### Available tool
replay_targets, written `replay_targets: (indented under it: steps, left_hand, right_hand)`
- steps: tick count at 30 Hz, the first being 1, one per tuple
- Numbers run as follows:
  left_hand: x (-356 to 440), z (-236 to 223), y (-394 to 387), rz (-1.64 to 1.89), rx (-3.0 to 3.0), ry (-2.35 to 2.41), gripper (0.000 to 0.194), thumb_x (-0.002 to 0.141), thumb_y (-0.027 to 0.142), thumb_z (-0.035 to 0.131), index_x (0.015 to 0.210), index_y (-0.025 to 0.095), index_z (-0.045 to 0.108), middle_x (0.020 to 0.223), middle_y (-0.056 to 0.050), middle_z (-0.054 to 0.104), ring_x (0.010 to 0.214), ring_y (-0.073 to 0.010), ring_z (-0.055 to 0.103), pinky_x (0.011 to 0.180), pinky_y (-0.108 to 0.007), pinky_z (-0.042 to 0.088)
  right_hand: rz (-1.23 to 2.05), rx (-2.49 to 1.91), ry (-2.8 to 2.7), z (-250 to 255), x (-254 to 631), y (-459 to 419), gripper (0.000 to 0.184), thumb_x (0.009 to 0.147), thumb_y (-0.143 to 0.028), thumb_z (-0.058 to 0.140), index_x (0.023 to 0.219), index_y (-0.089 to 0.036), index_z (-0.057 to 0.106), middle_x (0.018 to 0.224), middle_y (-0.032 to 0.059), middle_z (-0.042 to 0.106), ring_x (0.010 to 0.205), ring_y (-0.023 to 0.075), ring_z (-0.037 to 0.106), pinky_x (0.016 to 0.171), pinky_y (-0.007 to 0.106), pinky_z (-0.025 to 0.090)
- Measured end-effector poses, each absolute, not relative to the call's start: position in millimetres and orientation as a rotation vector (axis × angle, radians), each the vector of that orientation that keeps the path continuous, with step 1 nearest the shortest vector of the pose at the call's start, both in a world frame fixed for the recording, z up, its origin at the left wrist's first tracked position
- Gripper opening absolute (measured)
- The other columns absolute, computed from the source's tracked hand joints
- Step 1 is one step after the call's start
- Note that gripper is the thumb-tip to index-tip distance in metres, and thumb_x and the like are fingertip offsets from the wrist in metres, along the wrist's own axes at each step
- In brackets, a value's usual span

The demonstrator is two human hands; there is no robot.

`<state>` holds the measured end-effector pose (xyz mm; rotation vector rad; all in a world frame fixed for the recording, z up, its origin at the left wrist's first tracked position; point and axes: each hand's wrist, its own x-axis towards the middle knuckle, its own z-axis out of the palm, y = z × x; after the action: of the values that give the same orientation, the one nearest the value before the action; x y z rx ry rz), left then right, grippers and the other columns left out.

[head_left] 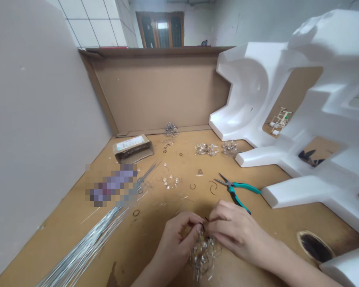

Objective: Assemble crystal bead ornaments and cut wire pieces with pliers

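Observation:
Close to me, a cluster of bent wire loops with clear beads [204, 255] hangs below my fingertips. My left hand [179, 239] is closed, thumb and forefinger pinching a dark wire ring [202, 226] at the top of this cluster. Beside it my right hand [239, 231] is closed too. A short dark wire end [206, 219] pokes out at its fingertips, which largely hide what they grip. Just beyond my right hand lie teal-handled pliers [231, 187], their jaws slightly apart.
A bundle of straight wires [92, 235] lies at left, near a small cardboard box [133, 148] and a pixelated purple object [113, 185]. Loose clear beads [171, 182], dark rings [136, 213] and wire-bead clusters [207, 149] lie farther back. White foam packing [272, 155] borders the right.

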<state>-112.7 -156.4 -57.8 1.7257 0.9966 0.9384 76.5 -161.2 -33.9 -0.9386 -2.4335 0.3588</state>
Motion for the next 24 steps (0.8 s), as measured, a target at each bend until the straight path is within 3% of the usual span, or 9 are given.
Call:
replay_targets:
  steps: [7, 24]
  left_hand:
    - [-112.4, -60.9, -154.1, 0.990, 1.720, 0.968, 0.011, 0.079, 0.017, 0.050, 0.075, 0.017, 0.060, 0.081, -0.004, 0.062, 0.078, -0.0153, 0.057, 0.072, -0.025, 0.044]
    - [-112.4, -66.3, -153.8, 0.930, 1.619, 0.989, 0.013, 0.080, 0.024, 0.049, 0.075, 0.014, 0.056, 0.072, -0.003, 0.056, 0.069, -0.0137, 0.052, 0.063, -0.023, 0.042]
  right_hand:
    - [0.044, -0.855, -2.671, -33.4, 69.9, -156.6, 0.023, 0.091, -0.018, 0.036, 0.087, -0.019, 0.059, 0.081, 0.0047, 0.056, 0.077, 0.0150, 0.045, 0.067, 0.030, 0.036]
    - [-0.094, -0.735, -2.930, -14.5, 64.3, -159.5, 0.019, 0.089, -0.015, 0.040, 0.080, -0.014, 0.056, 0.082, 0.0051, 0.055, 0.077, 0.0168, 0.045, 0.065, 0.030, 0.038]
